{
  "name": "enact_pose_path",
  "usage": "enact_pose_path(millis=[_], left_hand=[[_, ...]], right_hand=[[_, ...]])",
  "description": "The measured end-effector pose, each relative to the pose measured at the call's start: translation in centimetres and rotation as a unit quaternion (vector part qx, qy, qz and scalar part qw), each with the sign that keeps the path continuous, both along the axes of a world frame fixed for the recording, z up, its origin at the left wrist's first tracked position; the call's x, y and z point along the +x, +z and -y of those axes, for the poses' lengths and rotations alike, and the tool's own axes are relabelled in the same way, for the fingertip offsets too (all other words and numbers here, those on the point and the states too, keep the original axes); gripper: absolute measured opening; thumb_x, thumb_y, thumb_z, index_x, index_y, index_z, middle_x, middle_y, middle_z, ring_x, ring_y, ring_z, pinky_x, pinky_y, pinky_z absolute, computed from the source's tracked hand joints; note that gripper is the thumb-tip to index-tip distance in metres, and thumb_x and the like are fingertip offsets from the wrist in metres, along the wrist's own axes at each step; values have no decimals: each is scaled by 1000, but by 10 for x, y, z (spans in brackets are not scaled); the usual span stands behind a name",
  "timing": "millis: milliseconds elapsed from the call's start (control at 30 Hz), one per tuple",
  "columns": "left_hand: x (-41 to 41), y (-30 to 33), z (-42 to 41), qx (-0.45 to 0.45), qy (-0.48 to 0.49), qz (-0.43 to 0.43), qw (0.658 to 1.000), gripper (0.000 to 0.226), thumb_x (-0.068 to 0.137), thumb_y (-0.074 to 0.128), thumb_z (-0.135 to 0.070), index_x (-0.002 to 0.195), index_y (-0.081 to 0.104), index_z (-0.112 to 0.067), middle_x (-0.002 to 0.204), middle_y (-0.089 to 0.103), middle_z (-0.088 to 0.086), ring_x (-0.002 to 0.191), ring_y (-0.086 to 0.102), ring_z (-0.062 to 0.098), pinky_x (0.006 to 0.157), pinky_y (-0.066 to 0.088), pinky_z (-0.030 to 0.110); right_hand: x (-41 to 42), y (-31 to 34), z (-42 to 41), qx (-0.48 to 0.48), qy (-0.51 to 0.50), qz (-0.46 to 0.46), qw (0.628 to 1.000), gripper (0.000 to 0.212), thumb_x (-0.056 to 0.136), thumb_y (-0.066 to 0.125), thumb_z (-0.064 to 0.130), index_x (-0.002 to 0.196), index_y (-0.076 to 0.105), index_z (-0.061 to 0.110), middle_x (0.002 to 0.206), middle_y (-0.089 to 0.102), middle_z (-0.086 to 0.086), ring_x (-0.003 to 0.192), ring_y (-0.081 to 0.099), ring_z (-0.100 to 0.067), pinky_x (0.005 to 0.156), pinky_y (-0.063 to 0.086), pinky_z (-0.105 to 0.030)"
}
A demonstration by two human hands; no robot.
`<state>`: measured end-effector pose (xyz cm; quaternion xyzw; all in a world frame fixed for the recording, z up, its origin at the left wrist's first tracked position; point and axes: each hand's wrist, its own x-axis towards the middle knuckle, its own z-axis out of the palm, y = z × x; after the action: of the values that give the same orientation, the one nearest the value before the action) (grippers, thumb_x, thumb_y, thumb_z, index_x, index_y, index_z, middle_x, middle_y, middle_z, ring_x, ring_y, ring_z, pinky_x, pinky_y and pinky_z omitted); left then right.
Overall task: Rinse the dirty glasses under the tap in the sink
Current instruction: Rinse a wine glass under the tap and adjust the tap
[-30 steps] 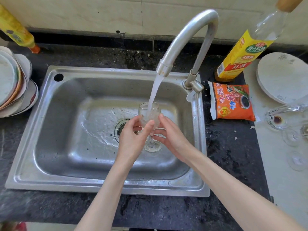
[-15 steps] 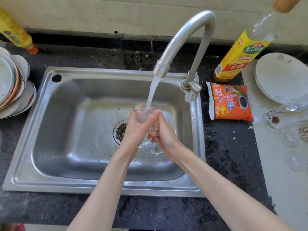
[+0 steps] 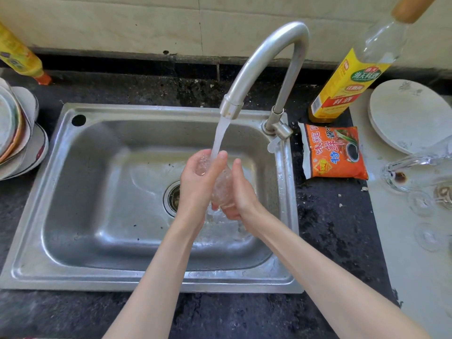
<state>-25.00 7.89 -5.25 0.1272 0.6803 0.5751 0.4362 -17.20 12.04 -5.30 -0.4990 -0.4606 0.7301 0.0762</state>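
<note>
Glass (image 3: 221, 185) held tilted over sink (image 3: 97, 192) centre, rim at 11 o'clock under tap (image 3: 266, 67) stream. Gripped by left hand (image 3: 198, 184) round bowl; cupped from 3 o'clock by right hand (image 3: 241, 199), fingers curled beneath.

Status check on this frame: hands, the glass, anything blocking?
Both hands, left hand and right hand, grip the glass. Glass tilted under the running tap, over the sink. Nothing in the way.
</note>
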Motion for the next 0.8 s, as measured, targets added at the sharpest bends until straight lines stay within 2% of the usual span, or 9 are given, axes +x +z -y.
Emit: enact_pose_path(millis=[100,200,300,367,500,600,667,733,800], left_hand=[[-3,5,1,35,-8,2,999,41,73,74,-41,107,59,-23,104,68,8,90,66,25,70,52,40],[-1,2,-1,11,49,-22,999,22,81,70,-30,100,60,-25,107,67,4,96,64,19,78,52,31],[-1,0,-3,-5,108,-2,994,28,82,70,-28,106,62,-15,104,67,6,95,63,19,82,50,31],[-2,1,-2,19,92,16,995,23,79,70,-29,99,64,-20,98,68,6,91,64,24,80,50,37],[-2,7,0,37,60,0,997,10,81,68,-29,90,64,-29,101,69,9,97,65,29,83,52,43],[-4,5,0,21,86,-15,996,4,88,61,-23,88,65,-24,95,69,7,94,65,29,80,51,42],[-3,5,-1,16,90,-33,995,8,88,61,-23,93,66,-19,94,68,4,89,64,20,80,52,33],[-2,5,-1,20,87,-32,995,23,89,60,-25,103,65,-7,93,66,4,86,62,17,78,50,28],[-3,7,-2,20,69,-31,997,24,90,58,-27,98,68,-6,88,65,4,83,60,17,76,48,30]], right_hand=[[5,2,-4,-69,12,-28,997,66,96,5,58,99,58,19,41,50,-2,25,35,-7,33,16,-9],[-1,-4,2,53,32,19,998,55,98,13,54,110,57,23,74,64,-6,54,54,-11,44,39,-22],[-5,-16,13,194,33,79,977,43,97,23,52,109,50,22,107,59,0,92,55,-19,83,48,-38],[-4,-14,12,169,-3,70,983,53,98,17,52,100,59,19,87,60,0,75,55,-15,71,49,-30],[2,3,1,-72,-7,-1,997,66,98,7,55,74,56,17,40,50,0,26,37,-6,31,20,-12],[-2,-4,5,8,17,16,1000,62,99,9,52,90,60,19,54,55,2,40,45,-7,39,33,-17],[-7,-8,9,120,27,41,992,56,98,11,53,111,53,19,85,58,2,74,55,-14,69,50,-32],[-9,-14,11,155,14,61,986,59,96,13,57,121,46,16,110,56,-3,97,54,-22,91,46,-44],[-8,-14,8,142,21,57,988,64,94,9,61,124,51,23,100,62,-6,79,56,-17,73,48,-32]])
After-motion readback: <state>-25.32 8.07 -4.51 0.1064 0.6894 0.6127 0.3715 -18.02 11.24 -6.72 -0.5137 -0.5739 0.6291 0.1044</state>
